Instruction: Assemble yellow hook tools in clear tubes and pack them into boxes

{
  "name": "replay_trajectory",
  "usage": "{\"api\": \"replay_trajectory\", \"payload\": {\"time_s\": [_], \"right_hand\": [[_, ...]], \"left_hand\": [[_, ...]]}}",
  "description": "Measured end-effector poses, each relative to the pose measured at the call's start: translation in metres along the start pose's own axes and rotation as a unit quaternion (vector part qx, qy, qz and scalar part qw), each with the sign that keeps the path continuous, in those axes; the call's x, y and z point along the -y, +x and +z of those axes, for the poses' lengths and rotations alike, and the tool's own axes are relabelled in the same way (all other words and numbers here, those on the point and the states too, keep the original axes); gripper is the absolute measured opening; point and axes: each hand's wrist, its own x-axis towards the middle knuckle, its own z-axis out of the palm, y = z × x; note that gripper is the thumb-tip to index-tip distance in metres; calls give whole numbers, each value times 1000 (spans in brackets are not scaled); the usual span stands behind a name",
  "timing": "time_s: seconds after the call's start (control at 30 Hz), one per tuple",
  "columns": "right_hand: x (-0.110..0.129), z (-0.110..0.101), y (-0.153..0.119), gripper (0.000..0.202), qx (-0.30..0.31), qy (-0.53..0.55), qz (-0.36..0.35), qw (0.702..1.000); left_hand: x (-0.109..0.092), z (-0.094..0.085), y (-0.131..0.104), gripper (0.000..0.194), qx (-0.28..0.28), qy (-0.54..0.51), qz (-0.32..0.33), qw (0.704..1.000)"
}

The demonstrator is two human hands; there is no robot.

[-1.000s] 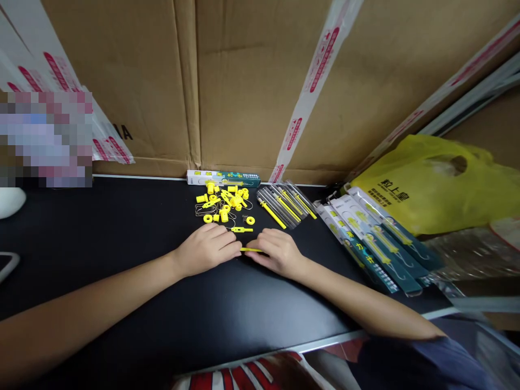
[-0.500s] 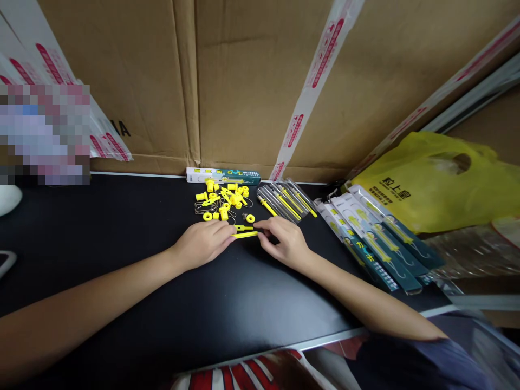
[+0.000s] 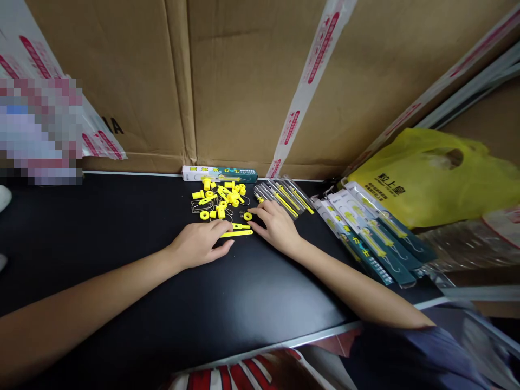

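The parts pile (image 3: 221, 212) lies on the counter (image 3: 227, 303) in front of the box (image 3: 238, 174). The cardboard panel (image 3: 247, 92) stands behind the box. In front of the pile lies the strip (image 3: 244, 233), with a single part (image 3: 240, 226) just behind it. The ring (image 3: 247, 216) lies behind that part's right end, the spring (image 3: 241, 214) just left of the ring. Right of the pile lie the tubes (image 3: 287, 205), then the packages (image 3: 374, 244), with the bag (image 3: 430, 189) at their rear right.
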Motion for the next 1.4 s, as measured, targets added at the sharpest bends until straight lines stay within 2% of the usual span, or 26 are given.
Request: {"api": "replay_trajectory", "payload": {"time_s": [0.13,0.27,0.4,0.53,0.67,0.9,1.1,1.3,1.4], "right_hand": [[-1,0,1,25,0,17,-2,1000],[0,-5,-1,18,-41,84,16,995],[7,-16,-6,13,-79,263,69,959],[15,-20,-11,13,-49,364,67,928],[18,-18,-13,14,-34,370,49,927],[19,-18,-15,15,-38,389,78,917],[19,-18,-14,14,-27,395,69,916],[20,-21,-14,16,-10,394,44,918],[24,-22,-15,17,-4,365,10,931]], "left_hand": [[1,1,0,16,-3,2,4,1000],[2,1,1,16,-19,2,12,1000],[1,-1,1,16,-46,-4,8,999],[1,-1,2,15,-63,-16,8,998],[2,-1,1,16,-57,-20,15,998],[2,0,0,16,-66,-37,11,997],[2,-1,0,18,-67,-49,15,996],[3,1,-1,18,-75,-45,32,996],[3,2,-2,19,-60,-24,59,996]]}}
